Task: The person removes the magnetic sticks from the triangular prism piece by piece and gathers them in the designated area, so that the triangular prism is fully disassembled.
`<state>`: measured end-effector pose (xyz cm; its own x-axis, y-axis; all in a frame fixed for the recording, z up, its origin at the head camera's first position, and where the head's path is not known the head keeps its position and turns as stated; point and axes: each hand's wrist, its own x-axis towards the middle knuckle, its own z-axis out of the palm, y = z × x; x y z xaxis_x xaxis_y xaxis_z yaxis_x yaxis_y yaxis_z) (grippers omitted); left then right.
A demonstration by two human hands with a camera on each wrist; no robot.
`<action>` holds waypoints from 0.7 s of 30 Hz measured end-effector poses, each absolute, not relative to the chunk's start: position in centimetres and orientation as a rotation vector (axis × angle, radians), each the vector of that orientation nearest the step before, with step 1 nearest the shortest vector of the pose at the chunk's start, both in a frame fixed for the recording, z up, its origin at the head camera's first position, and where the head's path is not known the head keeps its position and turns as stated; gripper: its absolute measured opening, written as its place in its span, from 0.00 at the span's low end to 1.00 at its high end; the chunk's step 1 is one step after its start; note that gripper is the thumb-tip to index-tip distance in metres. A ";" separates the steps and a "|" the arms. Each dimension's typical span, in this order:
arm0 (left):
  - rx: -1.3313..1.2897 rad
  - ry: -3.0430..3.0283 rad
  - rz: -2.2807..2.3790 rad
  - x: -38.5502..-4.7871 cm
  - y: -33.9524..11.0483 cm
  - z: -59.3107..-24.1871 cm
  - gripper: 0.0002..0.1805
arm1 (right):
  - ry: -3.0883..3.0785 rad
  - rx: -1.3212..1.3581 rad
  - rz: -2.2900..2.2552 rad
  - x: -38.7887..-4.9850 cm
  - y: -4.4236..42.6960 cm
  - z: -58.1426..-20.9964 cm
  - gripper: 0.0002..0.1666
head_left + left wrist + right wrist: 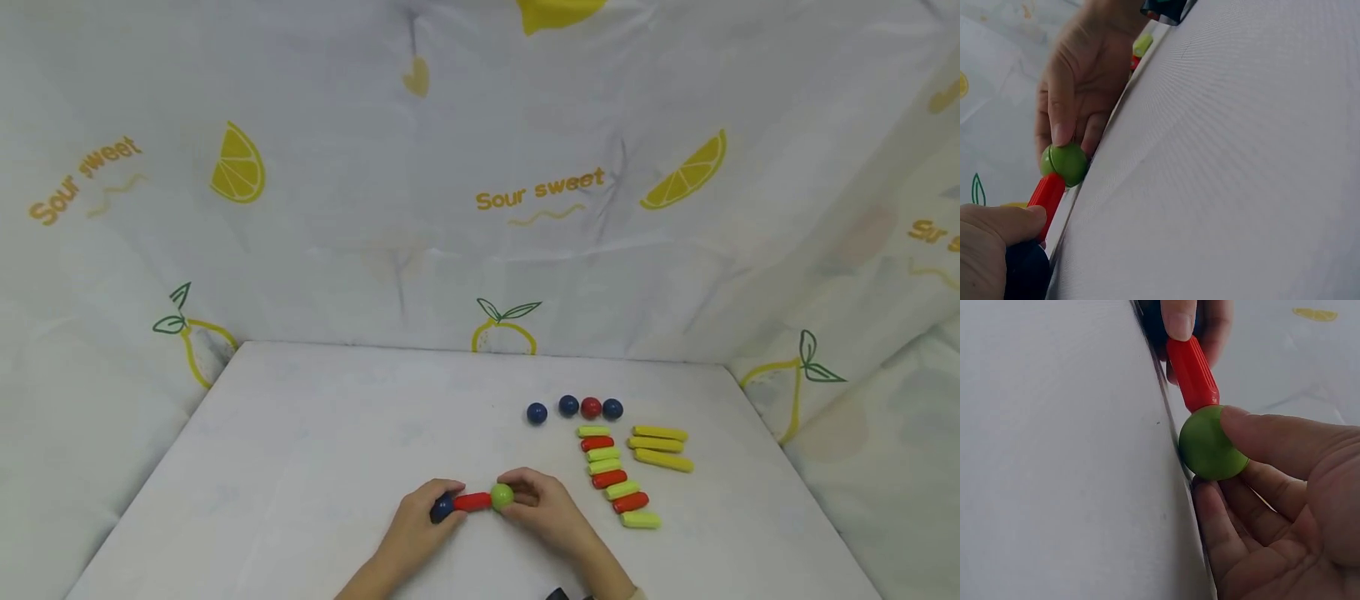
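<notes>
A short red rod joins a dark blue ball at its left end to a green ball at its right. My left hand grips the blue ball, and its thumb lies along the red rod in the left wrist view. From the other side my right hand pinches the green ball between thumb and fingers. In the right wrist view the rod's end meets the green ball. How deep the rod sits in either ball is hidden.
Right of my hands runs a column of short red and light-green rods. Several yellow rods lie beside it. Behind are dark blue balls and a red ball. A dark object shows at the front edge of the white table.
</notes>
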<state>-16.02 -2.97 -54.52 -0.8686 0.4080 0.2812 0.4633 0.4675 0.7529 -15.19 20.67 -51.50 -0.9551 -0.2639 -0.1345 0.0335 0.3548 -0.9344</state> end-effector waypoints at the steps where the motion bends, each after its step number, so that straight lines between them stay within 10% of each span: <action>1: -0.771 -2.626 -1.377 -16.0 -3.0 -54.5 0.17 | 2.375 -0.217 -1.630 -15.2 20.6 -51.6 0.24; 21: -0.745 -2.617 -1.402 -15.9 -3.1 -53.9 0.10 | 2.250 -0.290 -1.716 -15.1 21.1 -51.7 0.20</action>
<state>-15.92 -3.06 -53.92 -0.8784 0.3786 0.2917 0.4525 0.4626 0.7624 -15.12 21.09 -51.67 -0.9359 -0.3342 -0.1110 0.0187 0.2675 -0.9634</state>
